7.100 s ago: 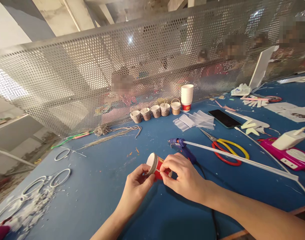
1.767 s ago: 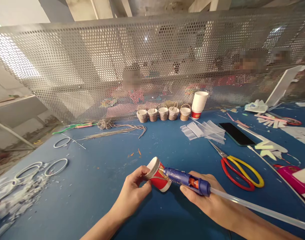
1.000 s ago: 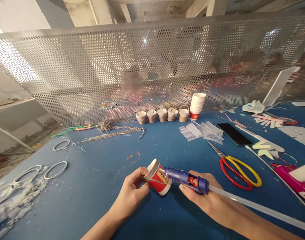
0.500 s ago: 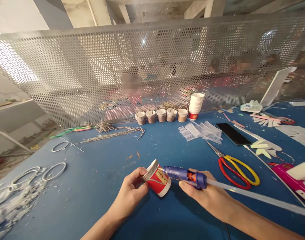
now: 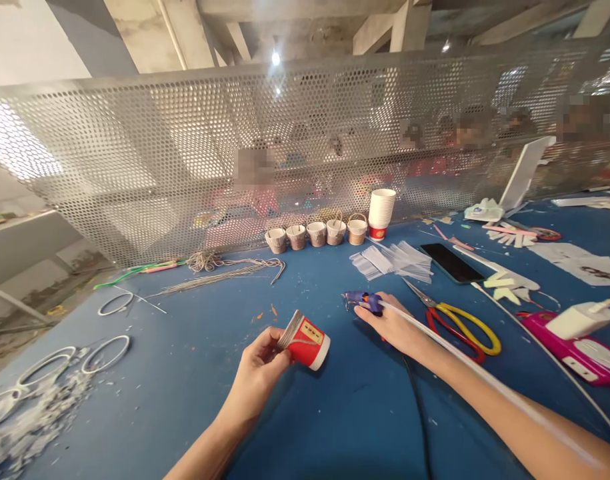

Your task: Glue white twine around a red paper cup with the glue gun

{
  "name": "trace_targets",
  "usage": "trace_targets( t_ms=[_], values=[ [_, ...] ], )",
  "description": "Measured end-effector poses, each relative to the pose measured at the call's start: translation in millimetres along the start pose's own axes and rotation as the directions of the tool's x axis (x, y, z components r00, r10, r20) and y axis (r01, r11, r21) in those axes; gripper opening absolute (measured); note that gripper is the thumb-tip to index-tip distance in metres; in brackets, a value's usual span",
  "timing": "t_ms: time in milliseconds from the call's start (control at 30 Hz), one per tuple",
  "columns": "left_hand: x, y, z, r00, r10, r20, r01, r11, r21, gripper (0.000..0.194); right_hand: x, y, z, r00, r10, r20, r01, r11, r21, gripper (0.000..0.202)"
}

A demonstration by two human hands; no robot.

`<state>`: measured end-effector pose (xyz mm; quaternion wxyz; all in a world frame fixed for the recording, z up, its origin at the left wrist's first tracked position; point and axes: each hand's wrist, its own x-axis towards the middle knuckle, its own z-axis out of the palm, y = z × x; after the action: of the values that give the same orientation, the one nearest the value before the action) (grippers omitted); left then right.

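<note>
Cup [image 5: 311,341] in your left hand [image 5: 259,365], glue gun [image 5: 365,301] in your right hand [image 5: 391,327]

Your left fingers are pinched closed on the cup at its end wrapped with grey twine. The cup is red and white, held tilted over the blue bench [image 5: 205,347], with its white base turned to lower right. Your right hand is closed around the handle of the glue gun, apart from the cup; most of these fingers are hidden, and whether the gun touches the bench, I cannot tell. Beside it lie the scissors [image 5: 431,305]. Farther are white strips [image 5: 392,260], then five small baskets [image 5: 317,235] in a row, and behind, a perforated screen [image 5: 185,173].
</note>
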<state>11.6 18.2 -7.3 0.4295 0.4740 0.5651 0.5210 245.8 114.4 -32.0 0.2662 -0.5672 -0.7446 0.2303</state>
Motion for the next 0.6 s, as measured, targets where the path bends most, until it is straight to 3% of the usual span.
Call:
trace_targets(
  t_ms=[167, 267, 400, 500, 567, 600],
  values=[
    [1.4, 3.9, 2.2, 0.999, 0.007, -0.043, -0.006, 0.999, 0.042, 0.006, 9.6, 4.0, 4.6, 0.998, -0.065, 0.015, 0.066, 0.995, -0.069, 0.039],
    [2.5, 2.3, 1.9, 0.997, 0.030, -0.065, -0.028, 0.999, 0.036, 0.005, 1.0, 2.9, -15.6, 0.997, -0.078, 0.016, 0.079, 0.988, -0.132, 0.034],
    [4.6, -2.3, 0.3, 0.996, 0.050, -0.069, -0.051, 0.999, -0.003, 0.007, -36.6, -3.8, -48.9, 0.999, 0.013, 0.048, 0.005, 0.935, -0.355, 0.039],
    [3.6, -3.3, 0.8, 0.997, 0.070, -0.045, -0.070, 0.997, -0.010, 0.008, -67.2, -22.3, -52.2, 0.982, -0.052, 0.184, 0.092, 0.971, -0.220, 0.034],
    [1.1, -1.9, 2.4, 0.996, 0.080, -0.028, -0.080, 0.997, 0.003, 0.008, -75.3, -40.8, -40.1, 0.953, -0.230, 0.196, 0.239, 0.971, -0.021, 0.021],
    [-0.6, -0.7, 3.4, 0.996, 0.085, -0.016, -0.085, 0.996, 0.007, 0.009, -74.4, -50.3, -31.0, 0.936, -0.318, 0.147, 0.314, 0.948, 0.050, 0.014]
  ],
)
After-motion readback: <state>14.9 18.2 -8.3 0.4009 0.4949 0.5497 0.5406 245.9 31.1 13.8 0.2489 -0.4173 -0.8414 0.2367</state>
